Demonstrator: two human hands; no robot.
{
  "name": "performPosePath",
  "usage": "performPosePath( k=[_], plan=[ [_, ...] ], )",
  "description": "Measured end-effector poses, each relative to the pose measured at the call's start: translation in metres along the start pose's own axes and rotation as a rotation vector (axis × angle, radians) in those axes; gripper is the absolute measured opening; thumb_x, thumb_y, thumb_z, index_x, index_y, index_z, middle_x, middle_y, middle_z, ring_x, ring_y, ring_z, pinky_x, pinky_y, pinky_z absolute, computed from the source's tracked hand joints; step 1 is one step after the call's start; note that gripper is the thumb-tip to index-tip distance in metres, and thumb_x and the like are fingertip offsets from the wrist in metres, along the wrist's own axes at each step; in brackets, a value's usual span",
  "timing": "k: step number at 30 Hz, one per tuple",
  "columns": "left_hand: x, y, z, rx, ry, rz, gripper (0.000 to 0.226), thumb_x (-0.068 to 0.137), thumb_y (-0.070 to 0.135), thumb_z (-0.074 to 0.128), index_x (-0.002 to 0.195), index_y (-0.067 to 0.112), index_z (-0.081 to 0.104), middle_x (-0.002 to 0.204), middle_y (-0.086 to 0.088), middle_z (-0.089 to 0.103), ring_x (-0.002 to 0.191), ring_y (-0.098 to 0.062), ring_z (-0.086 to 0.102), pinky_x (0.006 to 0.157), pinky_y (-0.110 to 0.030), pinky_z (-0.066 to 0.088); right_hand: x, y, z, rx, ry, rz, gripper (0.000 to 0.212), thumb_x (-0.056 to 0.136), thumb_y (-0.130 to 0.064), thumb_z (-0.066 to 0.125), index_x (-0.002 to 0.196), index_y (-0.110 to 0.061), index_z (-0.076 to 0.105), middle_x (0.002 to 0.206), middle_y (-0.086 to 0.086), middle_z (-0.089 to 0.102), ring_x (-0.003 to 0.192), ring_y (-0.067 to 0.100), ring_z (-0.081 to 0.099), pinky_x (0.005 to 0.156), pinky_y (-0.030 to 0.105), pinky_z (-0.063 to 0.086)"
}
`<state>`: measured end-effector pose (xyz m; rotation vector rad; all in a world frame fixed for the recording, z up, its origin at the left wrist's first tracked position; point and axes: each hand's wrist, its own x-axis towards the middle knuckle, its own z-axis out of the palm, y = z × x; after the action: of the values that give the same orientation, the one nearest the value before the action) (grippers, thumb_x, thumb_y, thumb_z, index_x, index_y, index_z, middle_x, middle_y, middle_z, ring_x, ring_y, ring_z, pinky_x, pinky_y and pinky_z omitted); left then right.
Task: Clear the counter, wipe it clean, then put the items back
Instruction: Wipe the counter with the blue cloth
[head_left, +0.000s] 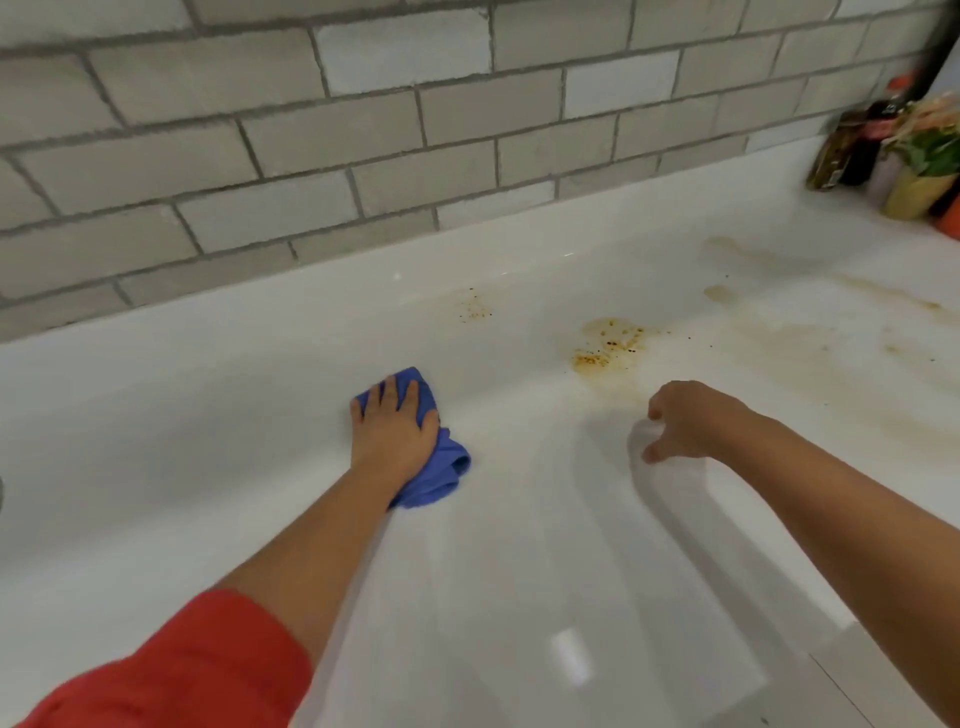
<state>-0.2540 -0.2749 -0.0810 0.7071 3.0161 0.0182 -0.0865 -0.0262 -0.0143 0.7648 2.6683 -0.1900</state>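
A blue cloth (441, 480) is pressed flat against the white table (208, 415) by the left hand (397, 426). The fingers (413, 399) are spread nearly straight over the cloth, and part of it is bunched out beneath the palm. The right hand (685, 421) is held just above the table to the right of the cloth, its fingers loosely curled around nothing.

Clearing appears to be done for this stretch: bottles and packets (883, 156) are gathered far to the right of the cloth, against the tiled wall (311, 130). Wiping is judged to be partly done. The surface left of the cloth looks clean. A brown spill (608, 343) with dark specks lies up and to the right of the cloth, a small speckled patch (472, 309) lies beyond the cloth, and wide faint smears (831, 338) spread farther right. These are yet to be wiped, and the return of the items is not yet begun.
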Motion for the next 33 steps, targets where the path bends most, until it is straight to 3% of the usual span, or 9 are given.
performPosePath(
  k=[4,9,13,16,18,21,26,28,33],
  plan=[
    [0.025,0.031,-0.001,-0.013,-0.063,-0.103,0.060,0.098,0.043,0.018,0.151,0.016,0.005,0.158,-0.010,0.001,0.145,-0.028,0.003,0.117,-0.046,-0.001,-0.015,0.020,0.005,-0.083,-0.122,0.006,0.076,0.068,-0.051,0.076,0.124,-0.006,0.052,0.122,0.008,0.052,0.107,0.022,0.055,0.080,0.026,0.043],
    [-0.019,0.098,0.007,-0.062,0.009,0.158,0.061,0.097,0.043,0.025,0.150,0.018,0.010,0.158,-0.008,0.005,0.146,-0.025,0.003,0.118,-0.044,-0.003,-0.020,0.015,0.005,-0.153,-0.158,-0.053,0.064,0.068,-0.049,0.077,0.111,-0.007,0.054,0.087,0.001,0.048,0.089,0.021,0.050,0.075,0.027,0.041],
    [-0.097,0.137,0.011,-0.115,0.004,0.390,0.071,0.089,0.058,0.011,0.150,0.023,0.007,0.158,-0.003,-0.004,0.146,-0.021,-0.006,0.113,-0.036,-0.015,-0.016,0.012,0.002,-0.187,-0.149,-0.075,0.080,0.068,-0.046,0.079,0.127,-0.003,0.047,0.122,0.010,0.058,0.112,0.027,0.056,0.095,0.032,0.046],
    [-0.162,0.126,0.016,-0.173,-0.009,0.521,0.079,0.078,0.064,0.004,0.149,0.029,0.010,0.158,0.003,-0.006,0.145,-0.015,-0.011,0.111,-0.032,-0.020,-0.015,0.012,0.002,-0.198,-0.159,-0.088,0.079,0.068,-0.045,0.079,0.127,-0.002,0.048,0.123,0.010,0.058,0.109,0.027,0.057,0.094,0.032,0.045],
    [-0.173,0.098,0.018,-0.176,-0.015,0.476,0.080,0.076,0.066,0.003,0.148,0.033,0.010,0.157,0.007,-0.006,0.142,-0.009,-0.013,0.112,-0.031,-0.017,-0.015,0.014,0.002,-0.185,-0.156,-0.098,0.077,0.069,-0.045,0.078,0.126,-0.002,0.048,0.118,0.009,0.059,0.098,0.024,0.055,0.092,0.032,0.045],
    [-0.139,0.052,0.014,-0.148,0.048,0.275,0.086,0.073,0.067,0.005,0.148,0.027,0.022,0.158,-0.001,0.009,0.146,-0.019,0.006,0.115,-0.043,0.000,-0.018,0.016,0.006,-0.169,-0.134,-0.112,0.075,0.071,-0.047,0.075,0.125,-0.002,0.049,0.102,0.006,0.054,0.092,0.023,0.051,0.092,0.032,0.045],
    [-0.078,0.056,0.010,-0.013,0.016,0.013,0.064,0.097,0.051,0.022,0.150,0.019,0.010,0.158,-0.009,0.004,0.145,-0.026,0.003,0.116,-0.047,-0.001,-0.027,0.025,0.015,-0.078,-0.055,-0.094,0.071,0.074,-0.048,0.073,0.125,-0.004,0.051,0.110,0.009,0.051,0.115,0.027,0.051,0.095,0.031,0.040],
    [-0.082,0.089,0.011,-0.029,0.006,0.054,0.065,0.097,0.051,0.021,0.151,0.017,0.006,0.158,-0.010,0.000,0.146,-0.027,-0.001,0.116,-0.046,-0.006,-0.030,0.028,0.018,-0.046,-0.037,-0.073,0.071,0.076,-0.048,0.072,0.127,-0.004,0.050,0.120,0.010,0.048,0.121,0.027,0.046,0.101,0.032,0.035],
    [-0.146,0.151,0.016,-0.130,-0.005,0.403,0.065,0.095,0.054,0.026,0.150,0.023,0.009,0.159,-0.004,0.000,0.146,-0.022,-0.004,0.114,-0.039,-0.015,-0.034,0.030,0.021,-0.049,-0.029,-0.024,0.084,0.075,-0.053,0.070,0.135,-0.004,0.040,0.137,0.014,0.040,0.128,0.029,0.040,0.106,0.034,0.031]
  ],
)
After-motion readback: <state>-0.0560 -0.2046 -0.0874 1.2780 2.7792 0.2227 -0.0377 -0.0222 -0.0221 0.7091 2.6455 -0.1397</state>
